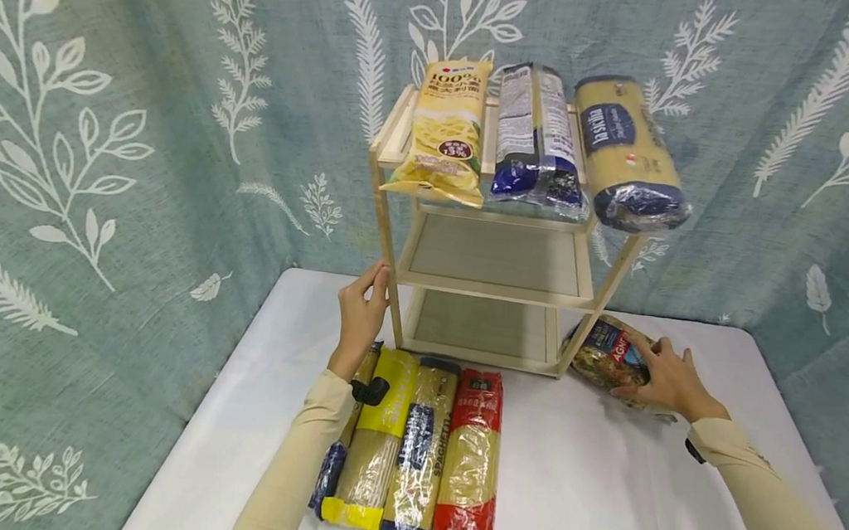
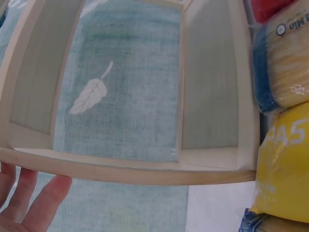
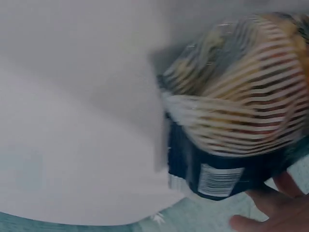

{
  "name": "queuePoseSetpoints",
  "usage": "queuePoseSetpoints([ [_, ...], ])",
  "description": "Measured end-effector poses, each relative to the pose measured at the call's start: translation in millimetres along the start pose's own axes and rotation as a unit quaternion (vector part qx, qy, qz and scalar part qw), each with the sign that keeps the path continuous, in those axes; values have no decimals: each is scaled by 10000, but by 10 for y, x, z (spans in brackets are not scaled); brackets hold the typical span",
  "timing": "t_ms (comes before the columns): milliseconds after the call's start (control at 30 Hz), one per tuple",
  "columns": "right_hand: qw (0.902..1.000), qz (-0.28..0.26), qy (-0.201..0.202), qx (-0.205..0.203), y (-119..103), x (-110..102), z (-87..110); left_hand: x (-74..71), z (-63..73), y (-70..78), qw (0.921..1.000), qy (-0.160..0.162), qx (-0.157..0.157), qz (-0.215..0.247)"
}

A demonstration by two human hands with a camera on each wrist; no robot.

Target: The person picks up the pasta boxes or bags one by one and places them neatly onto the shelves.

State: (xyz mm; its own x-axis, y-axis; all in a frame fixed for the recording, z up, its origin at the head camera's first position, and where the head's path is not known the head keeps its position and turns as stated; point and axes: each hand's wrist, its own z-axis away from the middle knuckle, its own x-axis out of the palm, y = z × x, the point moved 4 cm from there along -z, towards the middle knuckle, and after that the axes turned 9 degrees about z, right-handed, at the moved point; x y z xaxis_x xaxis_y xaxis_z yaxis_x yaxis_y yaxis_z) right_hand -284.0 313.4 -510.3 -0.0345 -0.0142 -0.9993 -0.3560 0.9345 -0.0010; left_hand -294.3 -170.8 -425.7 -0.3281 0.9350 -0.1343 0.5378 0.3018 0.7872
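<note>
In the head view my left hand (image 1: 362, 314) is at the left front post of a wooden shelf rack (image 1: 497, 289). Its fingertips meet the post's edge, and the left wrist view has these extended fingers (image 2: 48, 200) against the wood. My right hand (image 1: 666, 377) spreads over a bag of pasta (image 1: 608, 354) with a red brand label, lying on the table beside the rack's right front leg. Seen from the right wrist, the bag's striped, dark-blue end (image 3: 241, 121) is blurred, with the fingers (image 3: 273, 200) at its lower edge and the thumb apart from it.
On the rack's top tier lie a yellow noodle packet (image 1: 446, 129), a blue-and-clear pasta packet (image 1: 539, 137) and a spaghetti pack (image 1: 628, 152). Several long pasta packs, including a red one (image 1: 470, 468), lie before the rack on the white table (image 1: 565, 476). Leaf-patterned curtains (image 1: 138, 192) surround it.
</note>
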Motion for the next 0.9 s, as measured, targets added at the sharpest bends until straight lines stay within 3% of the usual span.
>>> queuePoseSetpoints([
  [233,9987,308,-237,341,-68,138,247,-13,-4,-8,10000,22,-21,90],
  [400,9967,537,10,606,-189,173,368,-36,11,-21,10000,59,-59,29],
  [700,9883,-577,456,1333,-392,310,545,1,32,11,10000,-10,-51,65],
  [900,9834,-546,826,1518,-462,308,629,2,23,22,10000,33,-73,45],
])
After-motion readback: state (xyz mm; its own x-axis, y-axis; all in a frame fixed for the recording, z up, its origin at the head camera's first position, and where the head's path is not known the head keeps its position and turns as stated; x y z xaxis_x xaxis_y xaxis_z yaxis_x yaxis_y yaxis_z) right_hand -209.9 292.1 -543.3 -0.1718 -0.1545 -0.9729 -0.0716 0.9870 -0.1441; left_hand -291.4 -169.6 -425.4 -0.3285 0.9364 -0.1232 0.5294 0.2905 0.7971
